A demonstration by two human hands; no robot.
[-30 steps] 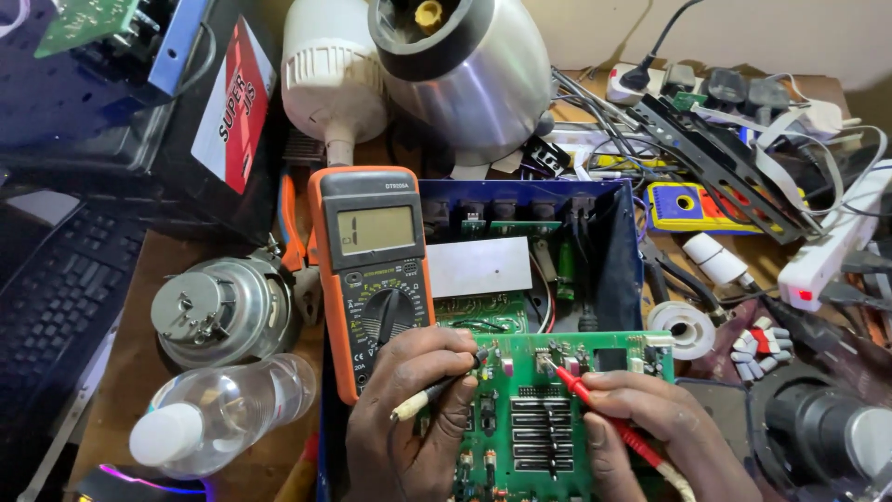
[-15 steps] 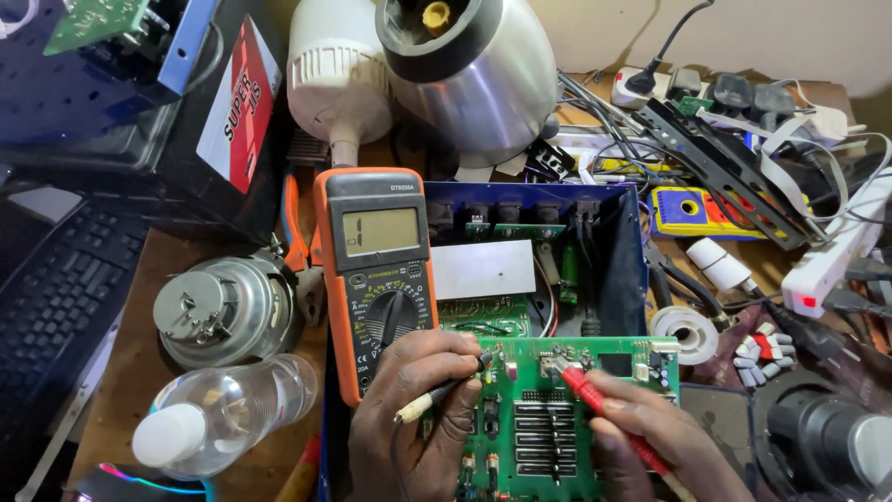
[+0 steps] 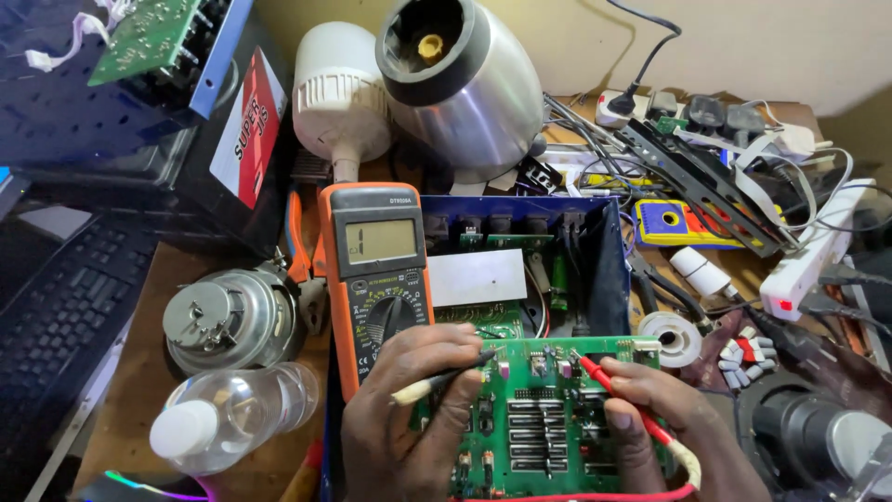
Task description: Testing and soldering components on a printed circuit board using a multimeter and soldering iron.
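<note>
A blue chassis [image 3: 595,260] lies open on a crowded bench, a green board [image 3: 548,418] propped at its near edge beside an orange meter [image 3: 376,279]. The left hand [image 3: 409,418] pinches a black probe [image 3: 446,376], the right hand [image 3: 660,418] a red probe [image 3: 618,395]; both tips touch the board's top edge. Steady tips on 2 separate pads should give a clean reading.

Both wrists run off the bottom edge, and the green circuit board [image 3: 548,418] is cut there too — its left part hidden under the left hand [image 3: 409,418]. The probe tips' contact points are too small to tell.
</note>
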